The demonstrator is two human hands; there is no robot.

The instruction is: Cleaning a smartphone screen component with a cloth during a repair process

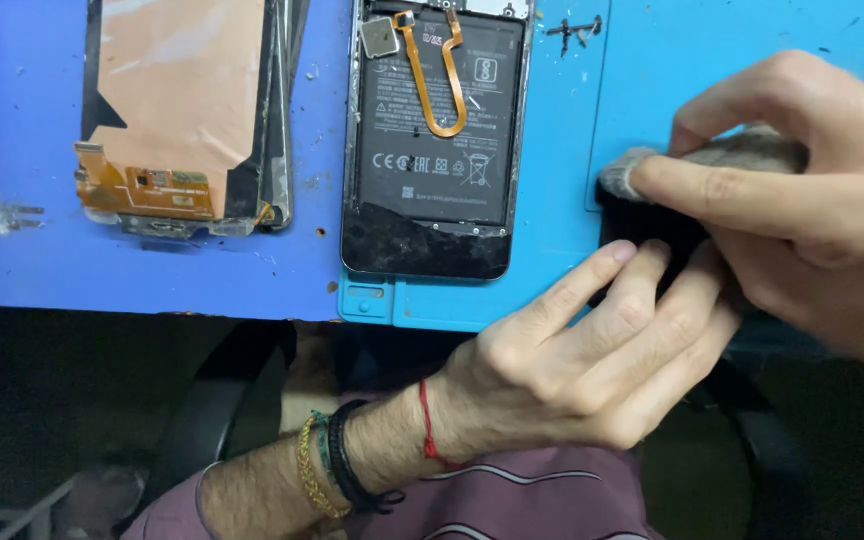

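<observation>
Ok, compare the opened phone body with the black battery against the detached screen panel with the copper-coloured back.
The opened phone body shows a black battery crossed by an orange flex ribbon; the detached screen panel shows copper-coloured foil with an orange connector strip at its lower end. The phone body lies on the light blue mat; the screen panel lies on the darker blue surface. Both lie flat, insides up, away from the left hand and right hand.

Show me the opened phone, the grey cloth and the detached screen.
opened phone (pixel 439 120): head view, on the black battery.
grey cloth (pixel 632 168): head view, on its left end past the fingertip.
detached screen (pixel 182 80): head view, on its copper-coloured back.
</observation>
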